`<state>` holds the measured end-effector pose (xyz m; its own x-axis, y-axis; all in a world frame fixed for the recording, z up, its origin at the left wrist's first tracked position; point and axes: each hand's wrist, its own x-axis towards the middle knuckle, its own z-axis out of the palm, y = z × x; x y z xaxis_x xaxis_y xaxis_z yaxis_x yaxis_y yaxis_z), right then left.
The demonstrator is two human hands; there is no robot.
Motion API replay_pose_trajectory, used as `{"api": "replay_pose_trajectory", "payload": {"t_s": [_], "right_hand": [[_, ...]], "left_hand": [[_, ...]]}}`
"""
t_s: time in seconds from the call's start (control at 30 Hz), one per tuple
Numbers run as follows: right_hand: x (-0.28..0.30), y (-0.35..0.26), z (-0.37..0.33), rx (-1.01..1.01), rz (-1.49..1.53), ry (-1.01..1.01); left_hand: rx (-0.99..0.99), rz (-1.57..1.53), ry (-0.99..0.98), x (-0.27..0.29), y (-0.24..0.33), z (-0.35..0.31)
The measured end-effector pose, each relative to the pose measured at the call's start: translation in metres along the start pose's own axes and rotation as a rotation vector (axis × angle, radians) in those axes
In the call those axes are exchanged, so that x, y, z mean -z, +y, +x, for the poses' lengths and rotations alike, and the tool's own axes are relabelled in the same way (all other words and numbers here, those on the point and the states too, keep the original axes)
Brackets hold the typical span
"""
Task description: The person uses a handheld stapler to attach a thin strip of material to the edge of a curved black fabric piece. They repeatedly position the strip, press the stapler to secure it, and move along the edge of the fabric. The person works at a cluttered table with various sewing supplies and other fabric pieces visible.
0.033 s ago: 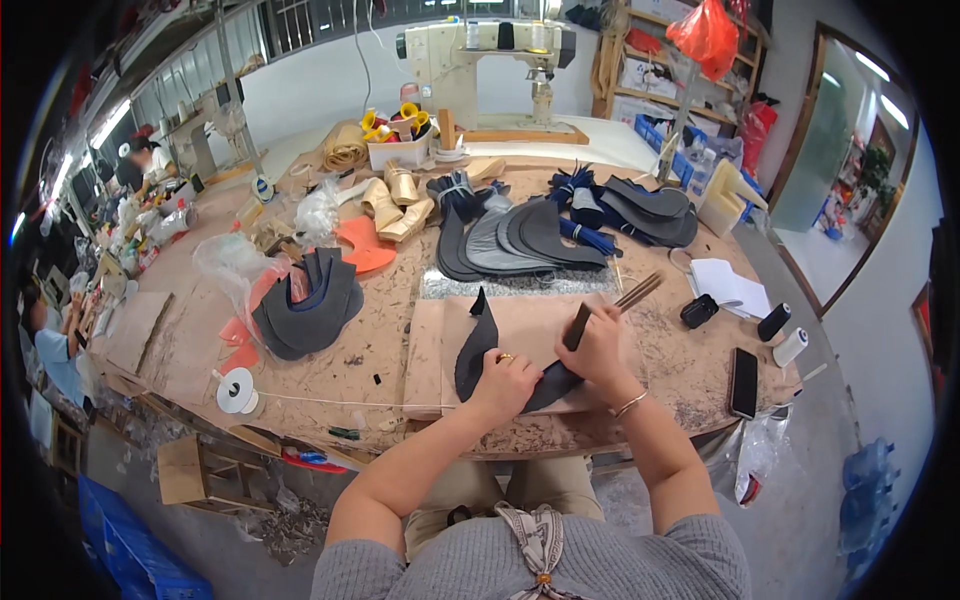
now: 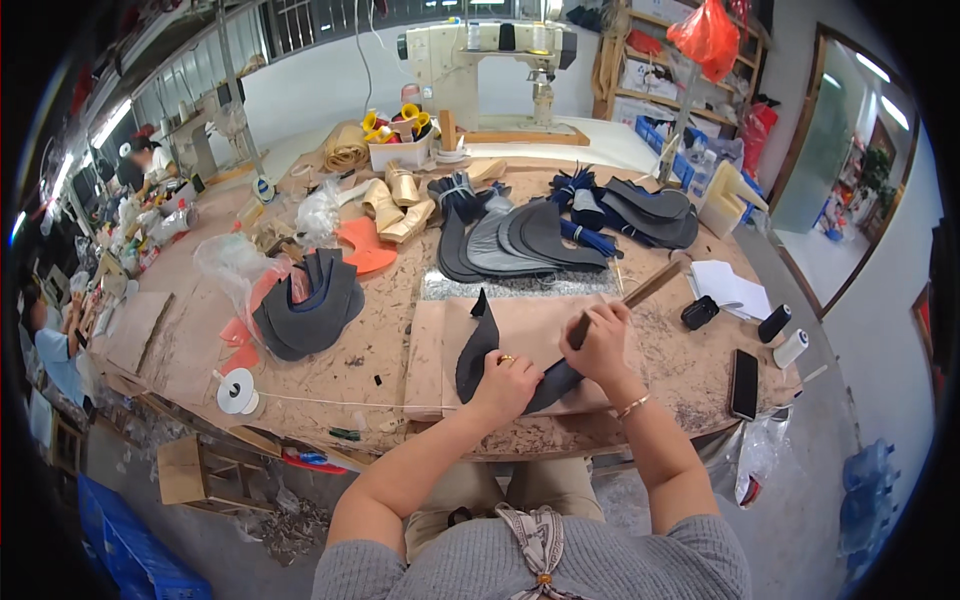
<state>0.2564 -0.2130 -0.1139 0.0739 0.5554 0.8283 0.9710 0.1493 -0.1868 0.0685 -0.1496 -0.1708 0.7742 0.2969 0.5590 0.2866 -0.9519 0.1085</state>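
A dark curved leather piece (image 2: 477, 352) lies on a tan board (image 2: 428, 352) at the near edge of the worktable (image 2: 380, 330). My left hand (image 2: 508, 380), with a ring on one finger, presses down on the lower part of that piece. My right hand (image 2: 603, 343) is closed around a wooden-handled tool (image 2: 650, 285), which looks like a hammer. Its handle slants up and to the right. The right hand rests at the piece's right end, close beside the left hand.
Beyond the board lie stacks of dark cut pieces (image 2: 530, 235), a grey stack (image 2: 305, 305), an orange piece (image 2: 365, 245) and a sewing machine (image 2: 490, 50). To the right are a black phone (image 2: 743, 383), two thread spools (image 2: 782, 335) and white papers (image 2: 730, 285). Another person (image 2: 45, 335) works far left.
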Motion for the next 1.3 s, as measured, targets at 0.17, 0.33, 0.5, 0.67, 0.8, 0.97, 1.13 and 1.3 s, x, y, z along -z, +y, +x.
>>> {"api": "replay_pose_trajectory", "payload": {"t_s": [0.17,0.33,0.5,0.67,0.8,0.97,1.13,1.3], "right_hand": [[-0.009,-0.016,-0.008,0.014,0.130,-0.075],[0.003,-0.007,0.007,0.040,-0.016,-0.009],[-0.008,-0.021,-0.012,-0.070,0.243,-0.050],[0.005,-0.016,0.009,0.005,-0.014,0.103],[-0.015,-0.008,-0.016,-0.110,0.119,-0.033],[-0.007,-0.006,0.004,-0.006,0.028,-0.004],[-0.015,-0.010,-0.012,-0.143,0.177,0.009],[0.006,0.012,0.007,0.020,-0.195,0.118]], "left_hand": [[0.004,0.037,-0.046,0.002,0.001,0.004],[-0.056,-0.100,-0.028,0.009,-0.014,-0.004],[-0.042,-0.084,-0.032,0.009,-0.007,-0.003],[0.097,-0.075,0.030,0.003,0.003,-0.003],[0.167,-0.042,0.040,-0.004,0.017,0.001],[0.038,-0.031,0.027,0.007,-0.001,-0.005],[0.038,-0.011,0.027,0.004,0.005,-0.005],[0.014,0.037,0.021,0.008,0.006,-0.003]]}}
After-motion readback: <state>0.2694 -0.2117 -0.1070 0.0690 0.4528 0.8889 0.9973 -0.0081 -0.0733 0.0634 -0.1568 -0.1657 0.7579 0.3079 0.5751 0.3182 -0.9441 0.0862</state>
